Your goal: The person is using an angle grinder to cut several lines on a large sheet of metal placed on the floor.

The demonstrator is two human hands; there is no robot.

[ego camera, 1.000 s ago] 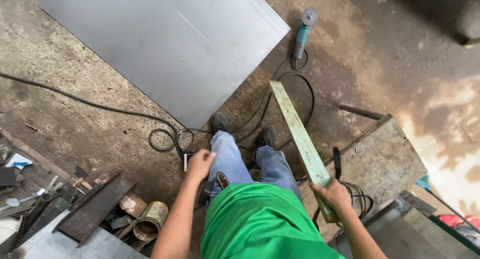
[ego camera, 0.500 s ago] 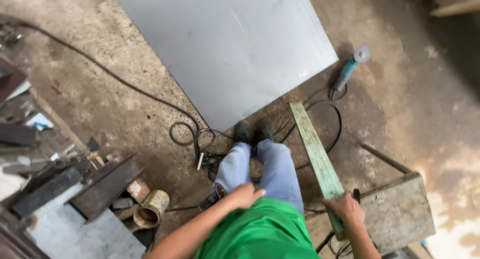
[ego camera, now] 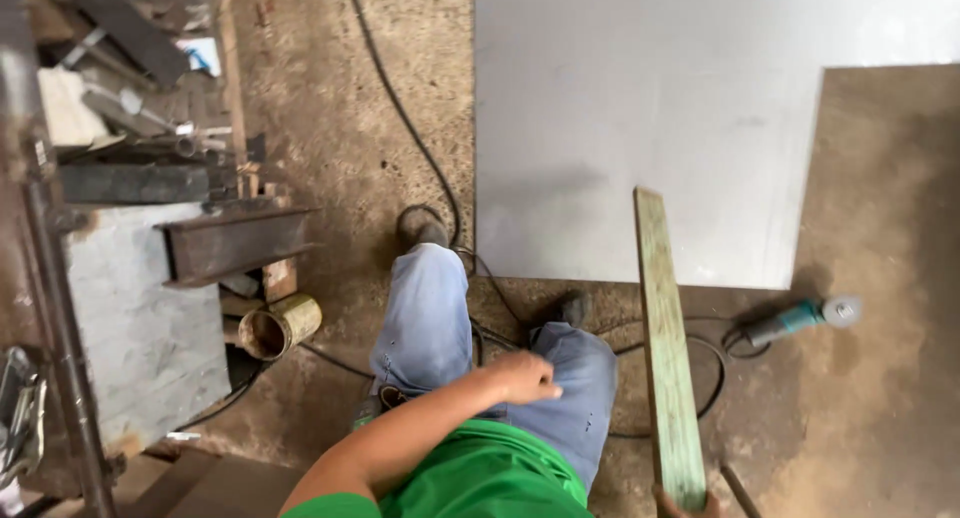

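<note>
Two hands show at the bottom of the frame: the left hand (ego camera: 522, 376) lies against the jeans at lower centre, fingers loosely curled and holding nothing, while the right hand (ego camera: 672, 502) is nearly cut off at the bottom edge, closed around the near end of a green plank (ego camera: 665, 363). That plank runs from the bottom right up toward the middle, its far end reaching over the lower edge of a large grey sheet (ego camera: 650, 118) that lies flat on the floor in the upper right. A grinder (ego camera: 800, 318) rests on the floor at right, just off the sheet's corner, its black cable (ego camera: 430, 168) looping under the legs. A can (ego camera: 278, 326) lies at left beside a steel beam (ego camera: 235, 240). Handling the plank well, I judge, means a firm one-handed hold, keeping the far end level, and stepping clear of the cable loops.
</note>
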